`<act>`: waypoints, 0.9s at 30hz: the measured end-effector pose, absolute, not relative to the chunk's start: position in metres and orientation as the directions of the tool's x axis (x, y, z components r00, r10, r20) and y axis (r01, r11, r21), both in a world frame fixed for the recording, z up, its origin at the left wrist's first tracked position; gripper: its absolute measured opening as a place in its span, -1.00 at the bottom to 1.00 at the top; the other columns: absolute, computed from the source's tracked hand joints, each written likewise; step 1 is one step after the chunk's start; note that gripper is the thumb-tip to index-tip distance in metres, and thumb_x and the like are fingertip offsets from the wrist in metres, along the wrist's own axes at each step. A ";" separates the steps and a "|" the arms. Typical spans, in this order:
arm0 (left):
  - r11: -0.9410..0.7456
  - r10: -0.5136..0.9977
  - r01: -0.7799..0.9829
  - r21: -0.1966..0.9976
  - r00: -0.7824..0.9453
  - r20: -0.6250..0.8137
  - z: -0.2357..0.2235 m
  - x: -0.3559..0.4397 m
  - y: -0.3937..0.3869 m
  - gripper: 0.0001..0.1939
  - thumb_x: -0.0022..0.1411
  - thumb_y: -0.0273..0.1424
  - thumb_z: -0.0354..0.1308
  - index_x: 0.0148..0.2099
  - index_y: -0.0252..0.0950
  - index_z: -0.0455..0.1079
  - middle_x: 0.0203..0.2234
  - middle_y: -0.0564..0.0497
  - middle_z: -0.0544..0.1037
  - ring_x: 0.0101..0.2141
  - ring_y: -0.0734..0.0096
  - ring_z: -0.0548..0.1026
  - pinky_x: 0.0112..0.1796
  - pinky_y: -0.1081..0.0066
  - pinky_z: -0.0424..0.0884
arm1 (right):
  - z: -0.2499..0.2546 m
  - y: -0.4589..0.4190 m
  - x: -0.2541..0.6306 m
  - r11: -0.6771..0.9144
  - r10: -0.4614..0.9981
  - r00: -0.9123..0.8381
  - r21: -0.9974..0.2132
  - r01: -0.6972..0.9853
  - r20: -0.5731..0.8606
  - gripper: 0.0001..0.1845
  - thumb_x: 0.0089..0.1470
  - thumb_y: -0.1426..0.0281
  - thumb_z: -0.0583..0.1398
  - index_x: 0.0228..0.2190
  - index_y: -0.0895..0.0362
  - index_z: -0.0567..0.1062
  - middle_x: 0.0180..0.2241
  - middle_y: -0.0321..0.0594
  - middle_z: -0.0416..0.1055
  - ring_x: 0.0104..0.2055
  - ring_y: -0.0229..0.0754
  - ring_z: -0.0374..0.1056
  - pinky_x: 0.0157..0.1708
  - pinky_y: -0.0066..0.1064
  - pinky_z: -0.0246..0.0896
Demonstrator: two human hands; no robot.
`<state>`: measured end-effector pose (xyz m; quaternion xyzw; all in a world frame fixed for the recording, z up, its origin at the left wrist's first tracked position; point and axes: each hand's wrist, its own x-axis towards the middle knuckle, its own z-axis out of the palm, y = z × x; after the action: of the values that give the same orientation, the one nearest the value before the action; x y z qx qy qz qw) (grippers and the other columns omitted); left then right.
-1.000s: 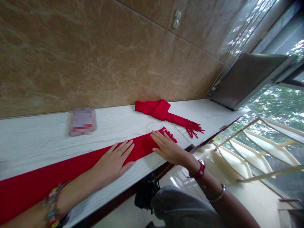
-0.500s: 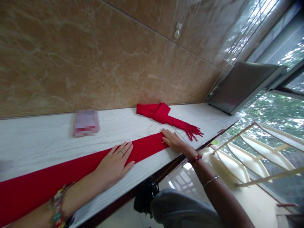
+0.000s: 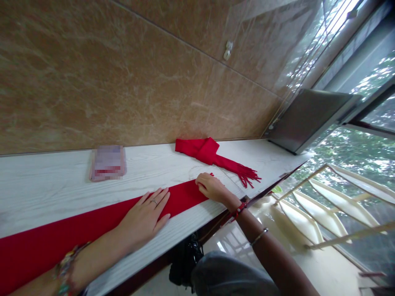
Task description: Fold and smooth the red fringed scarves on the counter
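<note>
I can't read any words, numbers or brand names from where I am; the flat packet (image 3: 108, 158) on my white table (image 3: 61, 176), near the brown wall (image 3: 123, 82), has its face blurred into squares, pale purple with a red strip towards the lower edge, too coarse for me to make out any lettering

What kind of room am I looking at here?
Probably a room in a home, perhaps a kitchen or enclosed balcony: a white wood-grain counter runs along a brown marble-look wall, with windows onto greenery and a cream slatted rack beside it.
</note>
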<state>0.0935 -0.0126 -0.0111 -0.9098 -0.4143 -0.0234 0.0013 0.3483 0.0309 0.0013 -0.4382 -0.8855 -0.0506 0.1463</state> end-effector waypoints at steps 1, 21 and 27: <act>-0.658 0.753 0.753 0.020 0.657 0.045 -0.011 0.093 -0.013 -0.41 0.24 -0.17 -0.27 0.23 -0.39 -0.03 0.19 -0.09 -0.01 0.17 0.25 0.00 0.11 0.20 -0.02 | -0.002 0.034 0.362 0.562 0.793 -0.526 -0.034 0.827 0.308 -0.83 -0.01 0.58 0.01 -0.48 0.17 0.36 -0.45 -0.19 0.32 -0.37 -0.23 0.20 -0.32 -0.42 0.15; -0.671 0.737 0.738 0.067 0.656 0.160 -0.021 0.092 -0.007 -0.42 0.22 -0.14 -0.23 0.19 -0.36 0.08 0.15 -0.10 0.12 0.14 0.21 0.10 0.08 0.18 0.02 | 0.008 0.065 0.403 0.526 0.832 -0.504 -0.041 0.850 0.230 -0.83 -0.11 0.58 0.05 -0.49 0.17 0.42 -0.43 -0.22 0.39 -0.36 -0.24 0.26 -0.31 -0.43 0.16; -0.672 0.738 0.735 0.089 0.654 0.167 -0.021 0.092 -0.008 -0.42 0.22 -0.15 -0.22 0.19 -0.35 0.09 0.16 -0.11 0.11 0.15 0.21 0.08 0.09 0.19 0.00 | 0.011 0.036 0.423 0.461 0.832 -0.390 -0.101 0.882 0.394 -0.82 -0.07 0.57 0.03 -0.45 0.18 0.41 -0.39 -0.14 0.39 -0.30 -0.18 0.28 -0.24 -0.33 0.18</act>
<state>0.0924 -0.0080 -0.0206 -0.9093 -0.4051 -0.0948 -0.0065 0.4230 0.0358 0.0113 -0.5154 -0.8314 -0.0622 0.1983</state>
